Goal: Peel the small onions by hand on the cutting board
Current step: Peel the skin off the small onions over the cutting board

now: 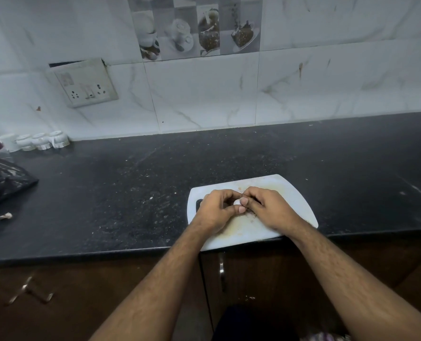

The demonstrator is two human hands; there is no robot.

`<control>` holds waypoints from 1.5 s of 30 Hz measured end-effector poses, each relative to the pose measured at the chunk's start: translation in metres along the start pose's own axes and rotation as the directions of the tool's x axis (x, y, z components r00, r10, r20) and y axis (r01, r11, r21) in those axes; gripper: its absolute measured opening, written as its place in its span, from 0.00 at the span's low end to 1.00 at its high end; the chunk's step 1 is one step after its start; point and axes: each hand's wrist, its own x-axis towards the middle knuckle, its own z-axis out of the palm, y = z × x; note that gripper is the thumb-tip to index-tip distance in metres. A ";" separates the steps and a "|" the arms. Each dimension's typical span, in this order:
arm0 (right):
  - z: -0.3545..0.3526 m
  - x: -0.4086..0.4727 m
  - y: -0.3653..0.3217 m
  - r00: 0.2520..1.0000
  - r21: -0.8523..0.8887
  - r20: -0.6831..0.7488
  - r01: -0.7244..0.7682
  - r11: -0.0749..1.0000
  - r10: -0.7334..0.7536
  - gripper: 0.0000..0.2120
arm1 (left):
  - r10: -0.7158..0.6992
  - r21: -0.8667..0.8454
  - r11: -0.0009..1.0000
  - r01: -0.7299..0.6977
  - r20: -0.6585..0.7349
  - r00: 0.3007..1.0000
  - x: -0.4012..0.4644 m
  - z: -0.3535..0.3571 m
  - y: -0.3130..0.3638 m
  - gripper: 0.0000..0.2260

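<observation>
A white cutting board (288, 193) with brownish stains lies at the front edge of the black counter. Over its middle, my left hand (215, 209) and my right hand (266, 205) meet with fingers curled. Between their fingertips sits a small pale onion (236, 202), mostly hidden by my fingers. Both hands pinch it, thumbs pressed against it. A few bits of skin lie on the board under my right hand.
The black counter (130, 188) runs left and right, backed by a white tiled wall. Far left lie a dark plastic bag (0, 180), several small white jars (42, 141) and a scrap of peel (5, 216). A socket plate (85, 82) hangs on the wall.
</observation>
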 end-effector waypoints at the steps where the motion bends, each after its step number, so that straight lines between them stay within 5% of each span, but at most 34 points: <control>1: -0.001 0.000 0.000 1.000 0.007 0.006 0.004 1.000 -0.004 0.08 | 0.004 0.009 1.000 -0.004 -0.003 1.000 0.000 0.000 0.000 0.11; 20: -0.007 0.003 -0.002 0.996 0.161 0.087 -0.024 0.987 0.010 0.11 | 0.042 0.003 0.999 -0.042 0.011 0.999 -0.008 -0.001 0.005 0.13; 27: -0.005 -0.001 0.005 0.995 0.338 -0.085 -0.028 0.941 0.060 0.12 | 0.003 -0.066 0.998 -0.006 -0.058 0.998 -0.006 0.002 0.001 0.13; 34: 0.005 -0.003 0.001 0.992 -0.016 -0.125 0.005 1.000 -0.007 0.04 | 0.020 -0.067 0.997 -0.026 -0.095 0.995 -0.008 0.002 0.004 0.10; 45: 0.007 0.003 0.004 0.997 -0.028 -0.053 -0.059 0.998 0.058 0.07 | 0.087 0.287 0.957 -0.049 -0.121 0.989 -0.007 0.010 0.010 0.14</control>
